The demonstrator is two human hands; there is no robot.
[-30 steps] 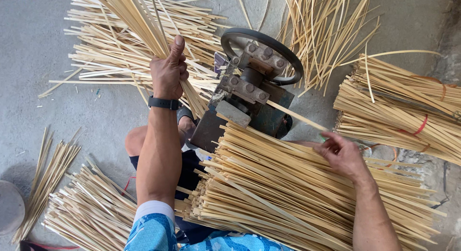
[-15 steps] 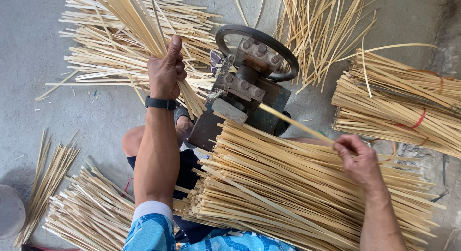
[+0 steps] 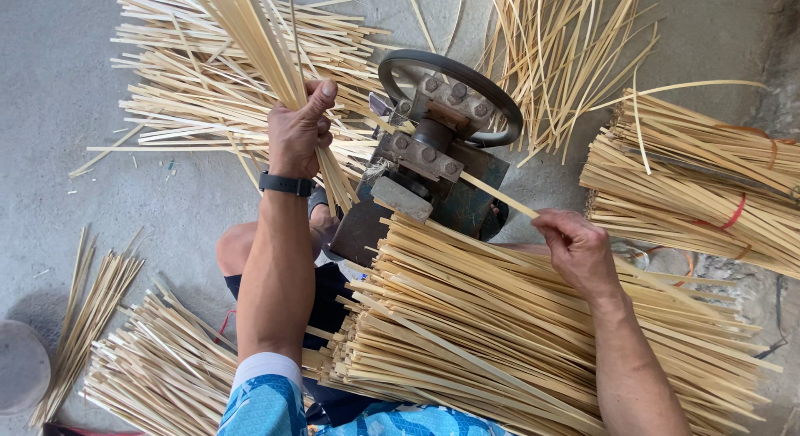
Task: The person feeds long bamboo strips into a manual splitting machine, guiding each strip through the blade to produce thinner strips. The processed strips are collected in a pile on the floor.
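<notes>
1. Spanning the lower right of the concrete floor (image 3: 58, 86), a big stack of pale bamboo strips (image 3: 517, 344), long axes running from lower left up toward upper right; loose split strips (image 3: 192, 94) fanned across the upper left; tied bundles (image 3: 700, 186) at the right edge.
2. Sitting between those piles, a dark metal splitting machine (image 3: 425, 165) with a round handwheel (image 3: 454, 90) on top.
3. Lying slantwise out of the machine's right side, a single strip (image 3: 500, 194), long axis pointing down and right, straight into the right hand (image 3: 579, 253).
4. Reaching in from the lower right, forearm along the stack, right grip pressed together, pinching that strip's near end; nearer to the machine's feed side than the other hand.
5. Rising upright from below, left forearm with a dark wristband (image 3: 285, 184); left hand (image 3: 298, 132) fisted around a sheaf of strips (image 3: 250, 36) fanning up and left, thumb pointing up, just beside the machine's left side.
</notes>
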